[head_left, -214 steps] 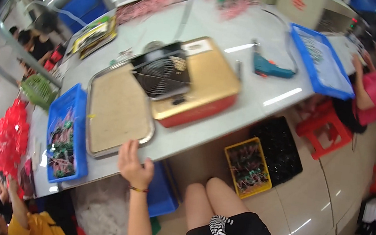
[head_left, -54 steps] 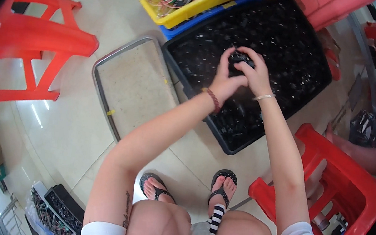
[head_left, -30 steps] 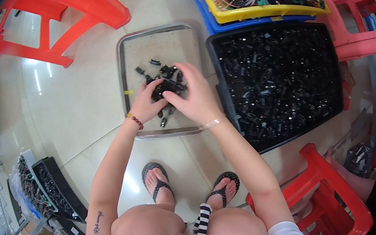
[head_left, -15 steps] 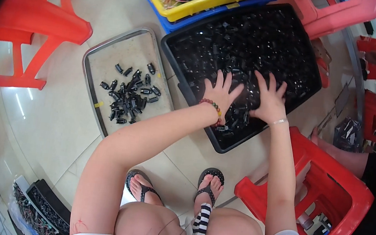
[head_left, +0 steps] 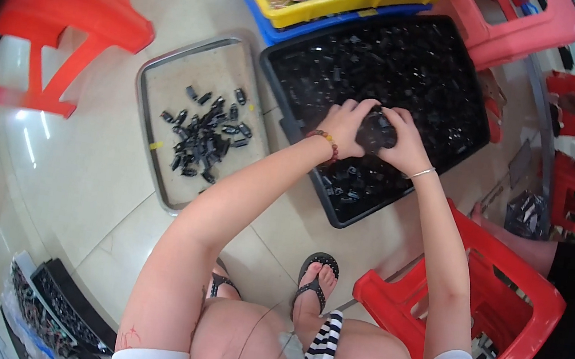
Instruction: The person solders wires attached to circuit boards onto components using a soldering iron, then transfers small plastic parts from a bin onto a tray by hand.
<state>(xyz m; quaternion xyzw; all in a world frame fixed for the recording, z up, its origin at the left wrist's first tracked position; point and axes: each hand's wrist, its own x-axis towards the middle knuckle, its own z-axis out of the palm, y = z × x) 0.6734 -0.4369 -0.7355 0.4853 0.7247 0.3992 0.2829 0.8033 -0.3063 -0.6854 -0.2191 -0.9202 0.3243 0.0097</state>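
Tiled floor (head_left: 68,171), pale. Black bin (head_left: 458,64) of small black plastic parts (head_left: 392,62); a handful is cupped between left hand (head_left: 345,125) and right hand (head_left: 402,140), both closed around it over the bin. Parts judged light, rigid, loose, best scooped from beneath. Forearms extended forward. Metal tray (head_left: 171,68) alongside holds a scattered pile (head_left: 205,138).

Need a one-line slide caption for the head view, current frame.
Both hands, left and right, scoop small black parts from a black bin; a metal tray beside it holds a small pile.
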